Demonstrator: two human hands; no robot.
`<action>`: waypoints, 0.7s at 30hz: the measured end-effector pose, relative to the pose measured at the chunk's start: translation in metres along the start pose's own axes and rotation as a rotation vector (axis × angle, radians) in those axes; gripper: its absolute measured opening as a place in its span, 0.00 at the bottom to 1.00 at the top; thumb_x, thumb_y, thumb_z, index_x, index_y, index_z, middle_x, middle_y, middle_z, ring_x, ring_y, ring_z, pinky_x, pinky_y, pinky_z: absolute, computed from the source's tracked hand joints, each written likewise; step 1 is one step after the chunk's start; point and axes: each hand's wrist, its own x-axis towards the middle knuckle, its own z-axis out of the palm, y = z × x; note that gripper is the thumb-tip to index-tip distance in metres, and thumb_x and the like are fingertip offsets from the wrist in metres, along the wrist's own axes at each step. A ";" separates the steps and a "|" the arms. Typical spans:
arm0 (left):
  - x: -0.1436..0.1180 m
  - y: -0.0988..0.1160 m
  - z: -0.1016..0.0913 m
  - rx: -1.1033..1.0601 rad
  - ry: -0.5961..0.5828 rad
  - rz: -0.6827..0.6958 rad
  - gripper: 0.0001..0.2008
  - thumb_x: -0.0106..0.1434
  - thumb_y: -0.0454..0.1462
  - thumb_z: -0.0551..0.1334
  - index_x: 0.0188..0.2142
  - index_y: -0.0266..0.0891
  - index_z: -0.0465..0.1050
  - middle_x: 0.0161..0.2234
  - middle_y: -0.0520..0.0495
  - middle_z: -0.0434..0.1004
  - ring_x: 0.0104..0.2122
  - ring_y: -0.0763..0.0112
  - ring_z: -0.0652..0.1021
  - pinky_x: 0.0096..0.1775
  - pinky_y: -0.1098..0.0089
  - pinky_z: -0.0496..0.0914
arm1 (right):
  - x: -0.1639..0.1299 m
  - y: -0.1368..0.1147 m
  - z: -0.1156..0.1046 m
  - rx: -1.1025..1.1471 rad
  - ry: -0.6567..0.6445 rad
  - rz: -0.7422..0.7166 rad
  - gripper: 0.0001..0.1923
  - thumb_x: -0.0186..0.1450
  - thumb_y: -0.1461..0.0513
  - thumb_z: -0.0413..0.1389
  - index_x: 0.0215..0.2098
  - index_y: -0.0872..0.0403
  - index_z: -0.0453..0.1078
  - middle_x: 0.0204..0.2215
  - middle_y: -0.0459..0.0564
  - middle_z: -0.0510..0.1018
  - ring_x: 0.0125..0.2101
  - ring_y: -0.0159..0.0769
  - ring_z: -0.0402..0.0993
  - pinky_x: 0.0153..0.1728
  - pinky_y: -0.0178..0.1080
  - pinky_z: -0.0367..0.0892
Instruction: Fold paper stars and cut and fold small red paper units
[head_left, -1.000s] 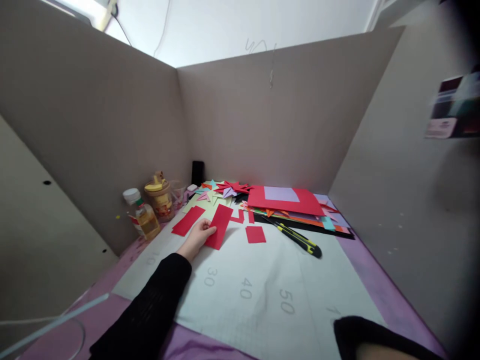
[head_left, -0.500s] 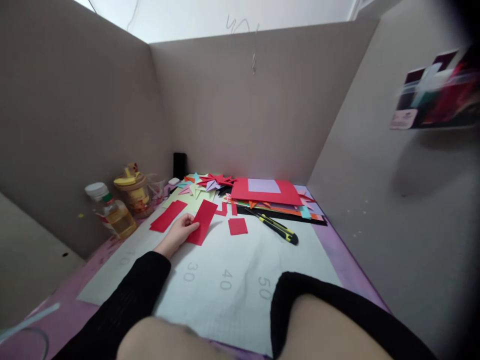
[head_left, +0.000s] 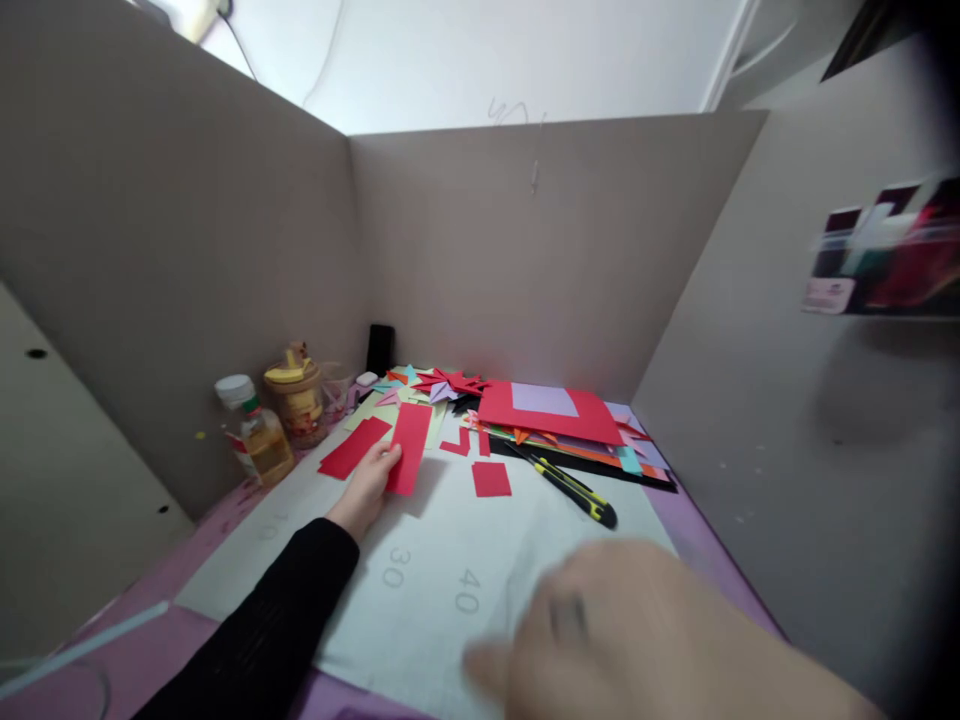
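My left hand (head_left: 369, 490) grips a red paper rectangle (head_left: 410, 447) by its left edge, thumb on top, and holds it slightly tilted above the white mat (head_left: 431, 580). Close to the camera, my right hand (head_left: 600, 630) is large and smeared by motion over the mat's front right. A small dark mark shows on it; its fingers cannot be made out. More red paper strips (head_left: 355, 448) lie left of my left hand. To its right are a small red paper square (head_left: 492, 479), thin red offcuts (head_left: 456, 442) and a black and yellow utility knife (head_left: 574, 492).
A stack of coloured sheets topped by red paper (head_left: 592, 418) lies at the back right. Beside it are folded paper stars (head_left: 450, 384). A bottle (head_left: 259, 440), a yellow-lidded cup (head_left: 294, 400) and a black upright object (head_left: 380, 348) line the left. Grey panels (head_left: 495, 260) enclose the desk.
My right hand has swung up into view at the lower right, covering part of the mat. My left hand still holds the red paper, now turned more upright. The camera view has shifted.
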 end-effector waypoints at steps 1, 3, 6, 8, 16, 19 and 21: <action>-0.004 0.001 0.003 -0.049 -0.033 -0.026 0.15 0.49 0.42 0.69 0.31 0.38 0.68 0.24 0.52 0.74 0.22 0.72 0.75 0.25 0.74 0.67 | 0.025 0.013 0.000 -0.057 -0.126 -0.011 0.08 0.57 0.56 0.54 0.31 0.37 0.76 0.24 0.45 0.78 0.29 0.41 0.73 0.30 0.42 0.67; -0.012 0.001 0.010 -0.125 -0.121 -0.063 0.13 0.49 0.37 0.69 0.33 0.37 0.69 0.26 0.49 0.76 0.24 0.70 0.77 0.26 0.72 0.70 | 0.062 0.040 0.008 -0.234 -0.339 0.029 0.09 0.59 0.58 0.54 0.26 0.45 0.76 0.23 0.47 0.78 0.28 0.40 0.73 0.30 0.40 0.65; -0.021 0.002 0.017 -0.205 -0.182 -0.117 0.12 0.51 0.32 0.67 0.36 0.35 0.70 0.29 0.46 0.78 0.25 0.68 0.78 0.28 0.71 0.72 | 0.075 0.075 0.032 -0.526 -0.525 0.190 0.10 0.58 0.64 0.53 0.23 0.53 0.75 0.27 0.54 0.78 0.34 0.44 0.73 0.35 0.41 0.63; -0.023 0.001 0.019 -0.234 -0.199 -0.140 0.12 0.52 0.30 0.65 0.38 0.35 0.70 0.30 0.45 0.79 0.26 0.68 0.79 0.29 0.71 0.72 | 0.063 0.092 0.049 -0.618 -0.533 0.246 0.08 0.59 0.63 0.54 0.27 0.54 0.76 0.34 0.57 0.78 0.40 0.48 0.71 0.38 0.42 0.63; -0.020 -0.005 0.016 -0.294 -0.282 -0.194 0.12 0.54 0.29 0.64 0.40 0.34 0.72 0.30 0.43 0.80 0.28 0.67 0.79 0.32 0.72 0.73 | 0.048 0.124 0.071 -0.544 -0.315 0.350 0.12 0.62 0.62 0.53 0.41 0.57 0.74 0.46 0.61 0.75 0.50 0.51 0.66 0.50 0.48 0.60; -0.024 -0.004 0.019 -0.286 -0.348 -0.178 0.13 0.54 0.31 0.65 0.41 0.34 0.73 0.31 0.42 0.80 0.30 0.65 0.80 0.35 0.70 0.73 | 0.058 0.089 0.050 -0.270 -0.101 0.228 0.11 0.63 0.65 0.51 0.40 0.53 0.74 0.44 0.57 0.76 0.48 0.46 0.68 0.50 0.48 0.63; -0.026 -0.003 0.021 -0.275 -0.382 -0.176 0.12 0.54 0.31 0.66 0.39 0.34 0.74 0.31 0.42 0.80 0.30 0.65 0.80 0.34 0.70 0.73 | 0.063 0.043 0.029 0.022 0.011 0.004 0.13 0.65 0.64 0.48 0.42 0.49 0.72 0.40 0.53 0.77 0.44 0.40 0.71 0.46 0.43 0.67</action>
